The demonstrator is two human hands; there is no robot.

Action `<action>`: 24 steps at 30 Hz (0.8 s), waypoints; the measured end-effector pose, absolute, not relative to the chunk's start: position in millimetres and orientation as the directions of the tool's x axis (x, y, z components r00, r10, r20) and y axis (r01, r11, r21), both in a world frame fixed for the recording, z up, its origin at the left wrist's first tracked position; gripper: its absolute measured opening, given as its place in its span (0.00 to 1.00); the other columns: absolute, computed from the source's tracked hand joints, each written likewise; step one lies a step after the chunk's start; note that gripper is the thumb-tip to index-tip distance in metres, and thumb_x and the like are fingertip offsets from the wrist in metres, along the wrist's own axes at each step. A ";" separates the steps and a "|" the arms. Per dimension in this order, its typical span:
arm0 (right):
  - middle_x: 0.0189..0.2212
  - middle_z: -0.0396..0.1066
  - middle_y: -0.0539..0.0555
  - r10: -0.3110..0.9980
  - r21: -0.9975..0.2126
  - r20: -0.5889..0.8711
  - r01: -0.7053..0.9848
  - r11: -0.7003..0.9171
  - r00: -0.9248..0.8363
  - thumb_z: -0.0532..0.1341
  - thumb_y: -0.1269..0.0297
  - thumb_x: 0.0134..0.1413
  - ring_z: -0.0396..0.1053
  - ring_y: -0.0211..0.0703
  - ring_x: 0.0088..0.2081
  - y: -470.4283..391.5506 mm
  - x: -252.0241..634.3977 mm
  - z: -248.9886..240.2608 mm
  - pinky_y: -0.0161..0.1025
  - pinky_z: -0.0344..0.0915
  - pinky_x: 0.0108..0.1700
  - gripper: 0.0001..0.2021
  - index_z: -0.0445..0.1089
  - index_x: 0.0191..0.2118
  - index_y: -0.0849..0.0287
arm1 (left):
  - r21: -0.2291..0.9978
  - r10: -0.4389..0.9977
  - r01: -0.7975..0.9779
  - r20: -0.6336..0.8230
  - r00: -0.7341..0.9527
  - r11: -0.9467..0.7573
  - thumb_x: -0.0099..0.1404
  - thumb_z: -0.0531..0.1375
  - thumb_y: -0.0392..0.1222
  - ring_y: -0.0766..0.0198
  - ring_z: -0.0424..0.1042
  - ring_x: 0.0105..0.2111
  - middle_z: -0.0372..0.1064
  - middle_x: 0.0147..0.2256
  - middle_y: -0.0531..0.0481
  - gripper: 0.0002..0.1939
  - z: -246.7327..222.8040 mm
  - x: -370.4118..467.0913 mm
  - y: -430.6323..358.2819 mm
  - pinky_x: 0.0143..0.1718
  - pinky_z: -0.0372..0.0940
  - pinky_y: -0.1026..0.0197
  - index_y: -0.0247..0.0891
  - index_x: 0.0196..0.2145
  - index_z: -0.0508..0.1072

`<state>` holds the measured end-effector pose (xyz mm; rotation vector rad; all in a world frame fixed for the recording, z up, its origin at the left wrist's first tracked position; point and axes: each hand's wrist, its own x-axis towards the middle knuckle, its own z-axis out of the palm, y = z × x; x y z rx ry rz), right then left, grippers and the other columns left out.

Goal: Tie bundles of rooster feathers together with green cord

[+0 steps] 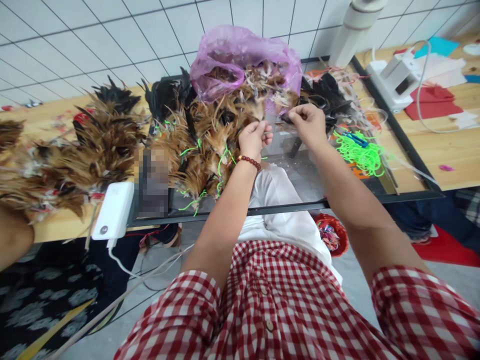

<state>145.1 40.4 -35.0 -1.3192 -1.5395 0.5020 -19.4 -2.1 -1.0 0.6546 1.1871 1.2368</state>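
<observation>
My left hand (257,137), with a beaded bracelet (249,161) at its wrist, is closed in a pinch at the right edge of a pile of brown feathers (212,135). What sits between those fingertips is too small to make out. A short way to the right, my right hand (309,124) pinches a dark feather (286,119) between thumb and fingers. Bright green cords (221,162) tie some of the brown bunches. Black feathers (324,95) lie just beyond my right hand, and a pink plastic bag (245,42) of feathers stands behind the pile.
A black-rimmed glass tabletop (305,175) spans my lap. Green cord (360,152) lies to the right, near a white power strip (397,82) and red paper (433,102). A white power bank (112,210), more feather bunches (108,135) and a person's arm (15,232) are at left.
</observation>
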 end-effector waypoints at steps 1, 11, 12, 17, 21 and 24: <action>0.36 0.75 0.56 0.900 -0.750 0.429 0.583 0.311 0.072 0.62 0.48 0.62 0.72 0.49 0.42 41.5 148.1 -36.9 0.50 0.70 0.50 0.16 0.76 0.36 0.57 | 0.890 0.937 -0.380 -0.322 -0.134 0.252 0.65 0.68 0.48 0.74 0.75 0.26 0.75 0.28 0.54 0.11 -1.8 -20.2 -0.2 0.30 0.68 0.73 0.38 0.39 0.77; 0.48 0.76 0.63 0.935 -0.330 0.342 0.920 0.211 -0.092 0.57 0.60 0.64 0.69 0.62 0.53 35.1 139.8 -36.7 0.58 0.66 0.53 0.11 0.76 0.38 0.57 | 0.852 0.916 -0.494 -0.323 -0.237 0.173 0.65 0.69 0.47 0.74 0.75 0.25 0.73 0.24 0.55 0.12 -6.7 -20.5 6.9 0.31 0.68 0.73 0.37 0.41 0.79; 0.47 0.76 0.63 0.925 -0.337 0.358 0.905 0.259 -0.132 0.57 0.62 0.63 0.70 0.61 0.52 33.7 143.0 -33.3 0.56 0.66 0.52 0.10 0.76 0.38 0.57 | 0.856 0.916 -0.486 -0.322 -0.238 0.175 0.65 0.68 0.47 0.74 0.75 0.26 0.74 0.24 0.55 0.11 -5.9 -20.9 6.4 0.31 0.68 0.73 0.37 0.41 0.79; 0.38 0.79 0.58 0.886 -0.405 0.339 0.801 0.440 -0.315 0.57 0.64 0.59 0.73 0.55 0.44 24.3 155.2 -15.0 0.48 0.67 0.47 0.10 0.77 0.39 0.55 | 0.901 0.917 -0.363 -0.330 -0.225 0.235 0.67 0.66 0.47 0.72 0.79 0.32 0.79 0.31 0.52 0.09 -2.8 -19.7 2.9 0.32 0.69 0.74 0.39 0.41 0.78; 0.41 0.78 0.59 0.868 -0.388 0.354 0.789 0.476 -0.349 0.55 0.64 0.62 0.72 0.55 0.47 20.6 153.0 -7.2 0.49 0.66 0.51 0.14 0.78 0.41 0.53 | 0.939 0.934 -0.256 -0.286 -0.212 0.229 0.67 0.66 0.42 0.70 0.80 0.34 0.81 0.36 0.50 0.06 -6.1 -15.7 2.5 0.33 0.69 0.73 0.37 0.36 0.77; 0.42 0.78 0.59 0.863 -0.388 0.370 0.787 0.480 -0.344 0.54 0.65 0.62 0.71 0.55 0.49 20.5 150.1 -4.5 0.50 0.66 0.53 0.16 0.79 0.44 0.52 | 0.954 0.945 -0.218 -0.252 -0.207 0.207 0.65 0.67 0.39 0.69 0.80 0.33 0.80 0.36 0.49 0.04 -9.7 -14.1 2.7 0.34 0.70 0.70 0.36 0.33 0.76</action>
